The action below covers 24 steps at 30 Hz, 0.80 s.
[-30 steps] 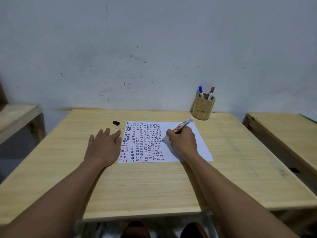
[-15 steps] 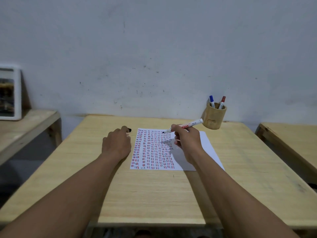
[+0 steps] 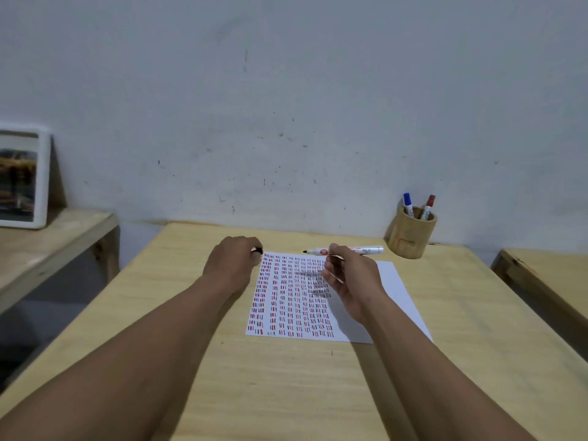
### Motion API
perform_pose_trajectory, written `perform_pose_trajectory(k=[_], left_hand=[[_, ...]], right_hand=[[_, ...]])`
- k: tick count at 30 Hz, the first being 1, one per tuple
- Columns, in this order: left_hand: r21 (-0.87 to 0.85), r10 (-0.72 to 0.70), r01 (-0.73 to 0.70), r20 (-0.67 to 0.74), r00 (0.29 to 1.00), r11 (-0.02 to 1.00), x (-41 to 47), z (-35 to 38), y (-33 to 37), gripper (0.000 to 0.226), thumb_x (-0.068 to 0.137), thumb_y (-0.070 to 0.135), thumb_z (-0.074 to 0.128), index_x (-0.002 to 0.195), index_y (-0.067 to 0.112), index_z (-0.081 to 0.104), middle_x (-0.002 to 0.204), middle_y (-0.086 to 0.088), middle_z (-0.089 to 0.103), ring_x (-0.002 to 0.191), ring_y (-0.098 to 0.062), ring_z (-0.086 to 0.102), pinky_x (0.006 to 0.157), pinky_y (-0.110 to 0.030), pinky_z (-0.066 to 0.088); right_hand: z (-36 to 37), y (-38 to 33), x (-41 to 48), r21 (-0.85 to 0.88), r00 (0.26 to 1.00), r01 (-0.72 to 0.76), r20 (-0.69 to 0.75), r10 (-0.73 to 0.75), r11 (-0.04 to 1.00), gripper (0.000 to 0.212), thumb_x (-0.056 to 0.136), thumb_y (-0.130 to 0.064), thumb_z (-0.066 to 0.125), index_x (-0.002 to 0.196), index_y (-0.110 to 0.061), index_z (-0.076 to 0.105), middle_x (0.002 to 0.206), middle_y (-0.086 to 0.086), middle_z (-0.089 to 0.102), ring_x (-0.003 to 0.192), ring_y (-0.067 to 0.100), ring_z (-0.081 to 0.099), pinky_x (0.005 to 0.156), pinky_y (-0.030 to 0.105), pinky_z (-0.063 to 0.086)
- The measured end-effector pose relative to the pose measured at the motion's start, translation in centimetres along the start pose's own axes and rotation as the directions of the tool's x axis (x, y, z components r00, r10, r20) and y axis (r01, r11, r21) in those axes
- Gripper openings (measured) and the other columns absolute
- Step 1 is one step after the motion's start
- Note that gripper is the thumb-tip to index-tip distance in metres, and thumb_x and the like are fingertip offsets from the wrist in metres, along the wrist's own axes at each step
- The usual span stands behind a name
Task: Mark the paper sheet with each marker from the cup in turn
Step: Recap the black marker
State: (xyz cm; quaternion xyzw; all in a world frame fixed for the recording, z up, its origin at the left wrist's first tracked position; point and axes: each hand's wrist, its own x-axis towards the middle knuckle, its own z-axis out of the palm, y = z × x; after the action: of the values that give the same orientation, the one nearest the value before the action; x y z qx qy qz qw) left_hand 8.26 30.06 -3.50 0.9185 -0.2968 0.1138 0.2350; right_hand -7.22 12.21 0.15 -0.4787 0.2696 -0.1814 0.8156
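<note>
A white paper sheet (image 3: pixel 393 291) lies on the wooden table (image 3: pixel 286 377), its left part covered in rows of short red, blue and black marks. My right hand (image 3: pixel 350 278) hovers above the sheet and holds an uncapped black marker (image 3: pixel 366 250) level, tip pointing left. My left hand (image 3: pixel 234 265) is closed around a small black cap (image 3: pixel 257 250) at the sheet's top left corner. A wooden cup (image 3: pixel 410 237) at the far right of the table holds a blue marker (image 3: pixel 408 203) and a red marker (image 3: pixel 427 206).
A lower wooden bench (image 3: pixel 47 246) stands to the left with a white-framed picture (image 3: pixel 22 179) leaning on the wall. Another wooden table (image 3: pixel 547 275) stands to the right. A grey wall rises behind.
My right hand lifted the marker off the sheet and turned it level. My left hand left its flat rest beside the sheet, went to the black cap and closed on it.
</note>
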Motion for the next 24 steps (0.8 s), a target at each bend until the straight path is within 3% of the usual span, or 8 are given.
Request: perform_pose_trajectory(k=[4,8,12,18,24], left_hand=[[-0.357,-0.015,0.034,0.055,0.998,0.933,-0.7,-2.4,3.6,0.014,0.093,0.017,0.066,0.104,0.019,0.074,0.098,0.002,0.075,0.092,-0.016,0.069,0.085,-0.035,0.056],[-0.549,0.007,0.016,0.041,0.999,0.836,-1.6,-4.6,6.8,0.012,0.083,0.01,0.078,0.094,0.015,0.075,0.084,0.002,0.076,0.083,-0.012,0.072,0.075,-0.03,0.058],[-0.599,0.043,-0.022,0.021,0.999,0.801,-2.3,-5.5,8.9,0.011,0.083,0.012,0.079,0.092,0.019,0.08,0.088,0.005,0.079,0.086,-0.005,0.073,0.079,-0.02,0.052],[-0.626,0.032,-0.003,0.036,0.999,0.78,-2.7,-6.6,10.8,0.01,0.086,0.017,0.076,0.095,0.022,0.081,0.086,0.007,0.078,0.085,-0.005,0.07,0.073,-0.022,0.047],[-0.621,0.048,-0.004,0.054,0.997,0.784,-2.7,-7.6,12.0,0.01,0.089,0.021,0.074,0.095,0.025,0.081,0.088,0.001,0.079,0.089,-0.03,0.07,0.081,-0.047,0.057]], right_hand=[[0.0,-0.4,-1.1,0.025,1.0,0.002,-0.01,-0.001,1.0,0.014,0.094,-0.011,0.067,0.084,-0.004,0.071,0.067,0.007,0.058,0.06,0.013,0.056,0.062,0.024,0.059],[-0.1,-1.5,-2.6,0.02,0.999,0.032,-0.008,-0.032,0.999,0.016,0.094,-0.011,0.066,0.081,-0.004,0.071,0.065,0.005,0.058,0.06,0.013,0.056,0.062,0.024,0.058],[-0.2,-3.0,-3.8,0.014,0.996,0.091,0.003,-0.091,0.996,0.015,0.092,-0.011,0.066,0.078,-0.007,0.07,0.069,0.006,0.056,0.063,0.014,0.055,0.061,0.025,0.057],[-0.8,-4.5,-5.4,-0.006,0.99,0.138,0.038,-0.138,0.99,0.013,0.094,-0.012,0.064,0.083,-0.007,0.068,0.068,0.004,0.057,0.062,0.013,0.056,0.062,0.025,0.056],[-1.2,-5.5,-6.5,-0.039,0.982,0.182,0.055,-0.18,0.982,0.015,0.093,-0.012,0.066,0.079,-0.008,0.07,0.067,0.002,0.059,0.065,0.012,0.058,0.064,0.026,0.057]])
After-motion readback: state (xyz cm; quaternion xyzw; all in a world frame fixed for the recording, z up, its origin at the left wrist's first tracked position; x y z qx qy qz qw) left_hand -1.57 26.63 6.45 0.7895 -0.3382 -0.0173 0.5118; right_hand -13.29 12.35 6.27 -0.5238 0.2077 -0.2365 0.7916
